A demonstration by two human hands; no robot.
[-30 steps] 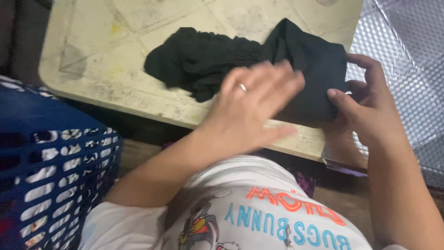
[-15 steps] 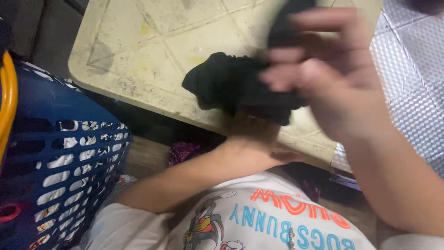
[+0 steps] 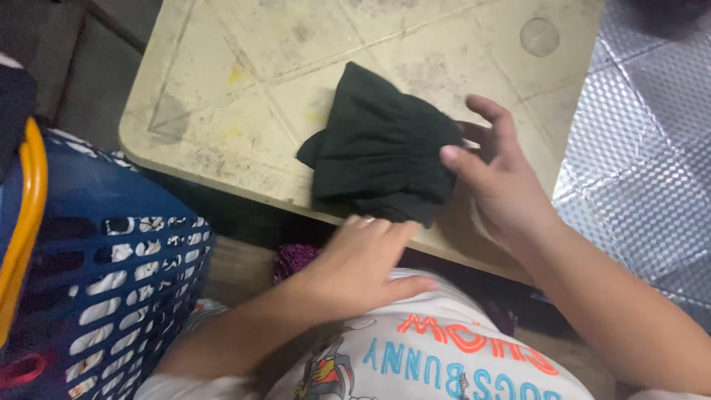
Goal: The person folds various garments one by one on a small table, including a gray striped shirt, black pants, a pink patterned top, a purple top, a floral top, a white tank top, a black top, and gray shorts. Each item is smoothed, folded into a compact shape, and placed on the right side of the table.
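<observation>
A black garment (image 3: 378, 148) lies folded into a compact bundle on a worn cream table (image 3: 244, 89), close to its near edge. My right hand (image 3: 500, 178) rests at the bundle's right side, thumb pressed on the cloth and fingers spread behind it. My left hand (image 3: 363, 263) hovers at the table's near edge just below the bundle, fingers together and pointing right, with its fingertips by the lower hem. Neither hand lifts the garment.
A blue plastic laundry basket (image 3: 96, 259) with patterned clothes stands at the left, an orange handle (image 3: 26, 222) over it. A silvery embossed sheet (image 3: 637, 148) lies to the right of the table. A purple cloth (image 3: 296, 259) shows under the table edge.
The garment was spread wide, then folded over from the right into a small bundle. My right hand came down to its right edge; my left hand drew back to the table's near edge.
</observation>
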